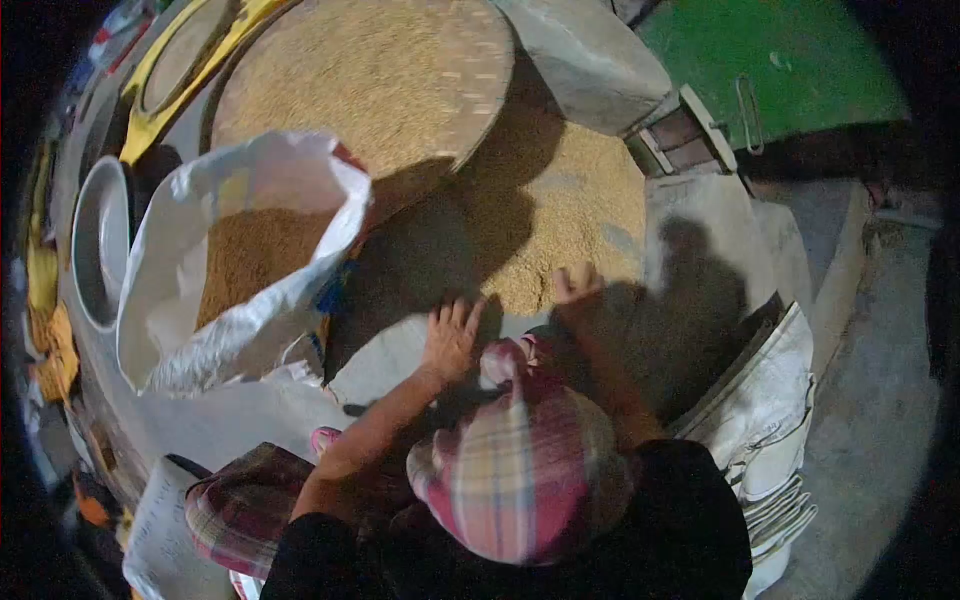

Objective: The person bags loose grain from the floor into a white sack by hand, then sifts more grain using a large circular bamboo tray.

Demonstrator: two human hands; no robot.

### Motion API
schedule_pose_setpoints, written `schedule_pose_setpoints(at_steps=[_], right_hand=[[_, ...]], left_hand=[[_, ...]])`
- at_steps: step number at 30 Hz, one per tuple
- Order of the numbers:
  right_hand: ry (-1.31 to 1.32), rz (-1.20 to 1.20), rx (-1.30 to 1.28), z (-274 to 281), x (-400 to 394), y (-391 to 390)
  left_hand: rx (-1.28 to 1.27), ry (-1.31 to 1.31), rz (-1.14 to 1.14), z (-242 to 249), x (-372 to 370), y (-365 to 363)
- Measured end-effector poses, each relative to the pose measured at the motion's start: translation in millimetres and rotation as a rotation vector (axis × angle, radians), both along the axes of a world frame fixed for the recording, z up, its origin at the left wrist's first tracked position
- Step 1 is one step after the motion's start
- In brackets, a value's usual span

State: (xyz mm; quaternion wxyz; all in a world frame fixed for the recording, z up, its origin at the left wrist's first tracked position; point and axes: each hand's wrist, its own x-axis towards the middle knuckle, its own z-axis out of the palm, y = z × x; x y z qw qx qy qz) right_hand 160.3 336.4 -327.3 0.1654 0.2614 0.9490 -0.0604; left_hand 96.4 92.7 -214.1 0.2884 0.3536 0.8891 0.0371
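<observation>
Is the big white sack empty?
No, the white sack stands open and holds a heap of brown grain inside it.

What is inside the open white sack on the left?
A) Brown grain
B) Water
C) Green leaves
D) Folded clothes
A, the white sack gapes open and shows brown grain inside, the same colour as the heap of grain spread on the floor where the left hand and right hand rest.

Open sack (235,260) left of grain heap (560,215)
</observation>
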Motion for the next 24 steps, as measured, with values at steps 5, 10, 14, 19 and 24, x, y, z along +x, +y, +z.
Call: schedule_pose_setpoints(at_steps=[5,10,14,19,24], right_hand=[[0.537,-0.188,-0.705,14,-54,-69],[0.456,-0.389,-0.362,27,-103,23],[0.322,-0.312,-0.213,-41,-102,107],[0.504,-0.283,-0.579,-34,-112,28],[0.494,-0.537,-1.086,-51,-91,-73]], left_hand=[[-0.054,0.064,-0.149,-35,2,26],[-0.083,-0.375,0.155,-27,-38,46],[0.042,-0.428,0.363,-58,-36,32],[0.266,-0.244,0.469,-75,-38,63],[0.098,-0.436,0.792,-69,-50,92]])
